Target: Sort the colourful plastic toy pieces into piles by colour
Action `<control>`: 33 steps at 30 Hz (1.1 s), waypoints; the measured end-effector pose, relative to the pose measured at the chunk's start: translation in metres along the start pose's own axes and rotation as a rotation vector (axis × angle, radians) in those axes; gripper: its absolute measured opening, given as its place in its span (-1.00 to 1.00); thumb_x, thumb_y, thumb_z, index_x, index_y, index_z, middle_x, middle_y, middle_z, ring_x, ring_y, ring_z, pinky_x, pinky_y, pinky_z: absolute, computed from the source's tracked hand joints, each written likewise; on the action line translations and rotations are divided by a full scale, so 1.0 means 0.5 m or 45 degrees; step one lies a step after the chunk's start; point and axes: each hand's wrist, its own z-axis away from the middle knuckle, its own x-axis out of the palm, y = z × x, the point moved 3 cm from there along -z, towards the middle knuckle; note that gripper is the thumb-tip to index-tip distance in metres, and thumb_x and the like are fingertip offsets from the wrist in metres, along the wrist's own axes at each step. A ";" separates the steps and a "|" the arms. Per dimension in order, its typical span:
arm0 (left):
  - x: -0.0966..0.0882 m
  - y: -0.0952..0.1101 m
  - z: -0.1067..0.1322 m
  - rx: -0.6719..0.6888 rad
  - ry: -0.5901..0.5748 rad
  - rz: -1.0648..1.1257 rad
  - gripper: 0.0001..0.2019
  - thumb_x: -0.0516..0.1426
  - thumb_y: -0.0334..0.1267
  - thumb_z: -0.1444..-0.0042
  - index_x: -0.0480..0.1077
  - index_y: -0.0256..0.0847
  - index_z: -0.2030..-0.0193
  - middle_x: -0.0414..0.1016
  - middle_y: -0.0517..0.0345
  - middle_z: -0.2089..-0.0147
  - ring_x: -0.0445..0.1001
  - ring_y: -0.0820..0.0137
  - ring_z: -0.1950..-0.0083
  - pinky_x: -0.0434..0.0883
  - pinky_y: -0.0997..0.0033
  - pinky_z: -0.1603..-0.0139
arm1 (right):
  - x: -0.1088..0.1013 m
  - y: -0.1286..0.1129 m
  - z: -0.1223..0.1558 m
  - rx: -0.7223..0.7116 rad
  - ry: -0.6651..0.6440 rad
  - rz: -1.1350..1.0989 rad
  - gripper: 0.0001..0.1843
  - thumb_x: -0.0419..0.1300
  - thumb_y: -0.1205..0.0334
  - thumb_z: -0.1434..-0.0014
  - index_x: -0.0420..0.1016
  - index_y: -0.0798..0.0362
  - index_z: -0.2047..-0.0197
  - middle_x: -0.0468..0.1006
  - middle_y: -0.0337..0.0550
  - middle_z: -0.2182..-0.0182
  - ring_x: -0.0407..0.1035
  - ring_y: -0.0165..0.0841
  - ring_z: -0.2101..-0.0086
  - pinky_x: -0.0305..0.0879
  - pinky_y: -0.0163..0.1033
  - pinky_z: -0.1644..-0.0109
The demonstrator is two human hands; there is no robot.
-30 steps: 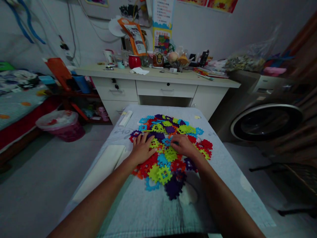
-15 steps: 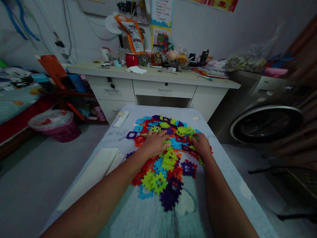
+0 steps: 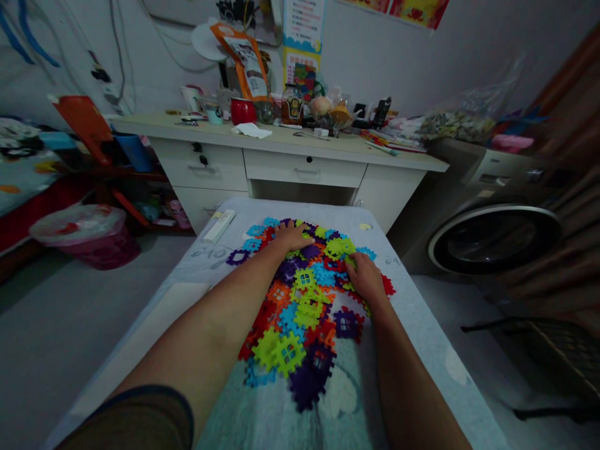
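Square interlocking plastic pieces (image 3: pixel 310 309) with notched edges, in lime, blue, red, orange and purple, lie overlapping on a cloth-covered table. My left hand (image 3: pixel 291 237) reaches to the far left part of the pile, palm down and fingers spread over the pieces. On the pile's right side my right hand (image 3: pixel 366 275) has bent fingers closed at a lime-green piece (image 3: pixel 349 260); its fingertips are partly hidden. Near my right wrist lies a purple window-shaped piece (image 3: pixel 345 325). Closest to me is a solid purple piece (image 3: pixel 305 384).
A white strip-shaped box (image 3: pixel 219 226) lies at the table's far left, and a long pale flat board (image 3: pixel 154 328) along the left edge. Beyond stands a white desk (image 3: pixel 276 141) crowded with jars and cups. A washing machine (image 3: pixel 492 237) is at right, a pink bin (image 3: pixel 100 244) at left.
My left hand has moved forward over the pile, uncovering purple and lime pieces. My right hand has shifted left with the lime-green piece at its fingers. The view has shifted slightly.
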 end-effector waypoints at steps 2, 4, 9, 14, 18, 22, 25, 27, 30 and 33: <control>0.000 0.003 0.011 0.065 -0.010 -0.001 -0.26 0.08 0.22 -0.07 0.21 -0.03 -0.36 0.15 -0.20 -0.39 0.20 -0.20 -0.32 0.18 -0.18 -0.24 | -0.002 -0.002 0.001 0.001 0.006 0.010 -0.64 0.02 0.09 -0.32 0.41 0.03 -0.09 0.49 0.06 -0.02 0.40 -0.14 0.03 0.31 -0.07 -0.01; -0.003 0.008 0.033 0.151 -0.023 -0.004 -0.35 0.10 0.14 -0.08 0.28 0.00 -0.31 0.22 -0.10 -0.35 0.26 -0.07 -0.29 0.22 -0.05 -0.24 | -0.002 -0.004 0.001 0.007 0.000 0.014 -0.65 0.03 0.11 -0.31 0.41 0.03 -0.09 0.49 0.07 -0.03 0.40 -0.13 0.02 0.30 -0.07 -0.02; -0.016 0.009 0.118 0.402 -0.002 -0.032 -0.52 0.13 0.00 -0.11 0.39 0.01 -0.18 0.32 0.05 -0.25 0.32 0.13 -0.23 0.25 0.14 -0.25 | 0.002 -0.002 0.000 0.020 -0.028 -0.047 -0.64 0.03 0.16 -0.29 0.41 0.08 -0.08 0.47 0.09 -0.05 0.39 -0.12 0.00 0.29 -0.05 -0.07; -0.019 -0.018 0.220 0.587 0.097 -0.064 -0.62 0.08 -0.06 -0.19 0.45 -0.01 -0.12 0.35 0.05 -0.24 0.29 0.14 -0.26 0.19 0.09 -0.31 | 0.004 0.013 -0.002 0.010 0.080 -0.182 -0.60 0.06 0.18 -0.25 0.39 0.13 -0.11 0.45 0.10 -0.08 0.35 -0.15 -0.06 0.23 -0.07 -0.19; -0.013 -0.051 0.296 0.468 0.164 -0.048 -0.53 0.01 0.08 -0.24 0.37 0.04 -0.23 0.20 0.04 -0.40 0.15 0.03 -0.38 -0.04 -0.18 -0.40 | -0.002 -0.003 -0.004 -0.051 0.144 -0.253 -0.58 0.08 0.13 -0.24 0.42 0.17 -0.08 0.48 0.14 -0.02 0.34 -0.11 -0.06 0.21 -0.01 -0.21; 0.005 -0.082 0.363 0.359 0.087 0.041 -0.31 0.09 0.26 -0.10 0.25 0.06 -0.33 -0.01 0.02 -0.50 -0.10 -0.14 -0.48 -0.09 -0.28 -0.40 | -0.012 -0.067 0.007 -0.248 0.127 -0.341 -0.58 0.11 0.10 -0.23 0.43 0.12 -0.08 0.45 0.13 -0.09 0.27 -0.08 -0.14 0.14 0.06 -0.26; 0.022 -0.103 0.404 0.313 0.070 0.077 -0.14 0.16 0.34 0.03 0.16 0.06 -0.39 -0.12 -0.03 -0.53 -0.22 -0.21 -0.50 -0.05 -0.32 -0.38 | -0.017 -0.124 0.024 -0.417 0.059 -0.428 -0.56 0.11 0.09 -0.23 0.40 0.07 -0.13 0.37 0.11 -0.18 0.23 -0.11 -0.20 0.13 0.06 -0.27; 0.033 -0.116 0.424 0.279 0.081 0.095 -0.04 0.21 0.36 0.11 0.09 0.09 -0.42 -0.20 -0.04 -0.54 -0.25 -0.26 -0.50 -0.01 -0.35 -0.36 | -0.018 -0.158 0.039 -0.508 0.004 -0.446 -0.53 0.11 0.08 -0.24 0.38 0.06 -0.17 0.31 0.11 -0.24 0.20 -0.12 -0.22 0.13 0.05 -0.28; 0.048 -0.127 0.433 0.239 0.071 0.111 0.02 0.27 0.31 0.17 0.04 0.12 -0.43 -0.31 -0.03 -0.55 -0.27 -0.29 -0.50 0.04 -0.33 -0.35 | -0.019 -0.201 0.063 -0.630 -0.064 -0.411 -0.49 0.13 0.07 -0.24 0.36 0.09 -0.21 0.23 0.12 -0.30 0.12 -0.12 -0.28 0.06 0.05 -0.32; 0.057 -0.127 0.417 0.225 0.083 0.121 -0.01 0.27 0.25 0.12 0.05 0.03 -0.43 -0.34 -0.10 -0.55 -0.26 -0.26 -0.50 0.08 -0.27 -0.36 | -0.011 -0.233 0.085 -0.737 -0.190 -0.338 -0.45 0.16 0.07 -0.23 0.35 0.07 -0.25 0.21 0.10 -0.33 0.02 -0.10 -0.33 -0.02 0.10 -0.36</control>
